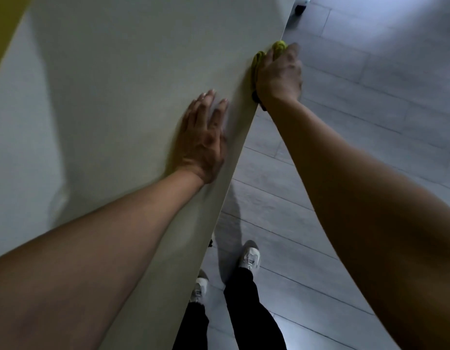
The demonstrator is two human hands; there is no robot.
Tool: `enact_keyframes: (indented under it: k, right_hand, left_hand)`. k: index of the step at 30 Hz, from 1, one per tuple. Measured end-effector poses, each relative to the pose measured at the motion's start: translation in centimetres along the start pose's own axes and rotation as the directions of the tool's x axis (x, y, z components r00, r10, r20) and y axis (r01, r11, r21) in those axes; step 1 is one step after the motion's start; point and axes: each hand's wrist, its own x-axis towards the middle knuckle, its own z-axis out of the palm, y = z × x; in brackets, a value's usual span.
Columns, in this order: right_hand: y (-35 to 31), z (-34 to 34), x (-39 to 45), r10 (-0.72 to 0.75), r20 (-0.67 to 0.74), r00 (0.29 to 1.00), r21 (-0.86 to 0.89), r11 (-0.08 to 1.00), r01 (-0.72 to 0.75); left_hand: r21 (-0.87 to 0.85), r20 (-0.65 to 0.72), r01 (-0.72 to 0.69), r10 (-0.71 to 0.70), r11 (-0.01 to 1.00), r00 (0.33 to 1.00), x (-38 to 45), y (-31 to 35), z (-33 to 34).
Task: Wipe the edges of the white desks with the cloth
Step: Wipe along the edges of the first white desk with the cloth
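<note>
A: Head view first: what fills most of it?

B: The white desk [113, 97]. Its top runs from the lower left up to the top right, and its long edge cuts diagonally across the frame. Right of that edge lies the grey plank floor [370, 122].

A: And the person?

B: Both bare forearms reach in from the bottom. Below the desk edge you see black trousers and two pale sneakers [250, 256] on the floor.

A: The hands?

B: The left hand [203, 142] lies flat on the desk top just inside the edge, fingers straight and together, holding nothing. The right hand [279, 74] is farther along, curled over the desk edge and gripping the cloth [259, 59].

A: Where exactly is the cloth?

B: Pressed against the desk edge under the right palm. It is yellow-green, bunched, showing beside the thumb and past the fingertips.

A: Anything smaller?

B: A dark caster [300, 8] at the desk's far corner, top of frame.
</note>
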Motion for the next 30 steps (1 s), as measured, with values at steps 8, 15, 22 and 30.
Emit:
enact_keyframes:
  k: [8, 15, 22, 30]
  right_hand:
    - [1.9, 0.2, -6.4, -0.089, -0.005, 0.996, -0.006, 0.996, 0.089]
    - [8.5, 1.8, -25.5, -0.042, 0.04, 0.998, 0.098, 0.994, 0.038]
    - [10.3, 2.5, -34.3, 0.029, 0.095, 0.995, -0.013, 1.0, -0.028]
    - [5.8, 2.5, -22.5, 0.054, -0.001, 0.999, 0.032, 0.998, -0.054]
  left_hand:
    - [0.012, 0.032, -0.023, 0.023, 1.0, 0.999, -11.3, -1.8, -2.8]
    - [0.031, 0.099, -0.001, -0.002, 1.0, 0.995, -25.5, -5.1, -6.3]
    - [0.02, 0.069, -0.015, 0.014, 1.0, 0.998, -25.5, -5.2, -5.7]
    - [0.029, 0.028, -0.025, 0.024, 0.999, 0.999, -25.5, -5.7, -5.3]
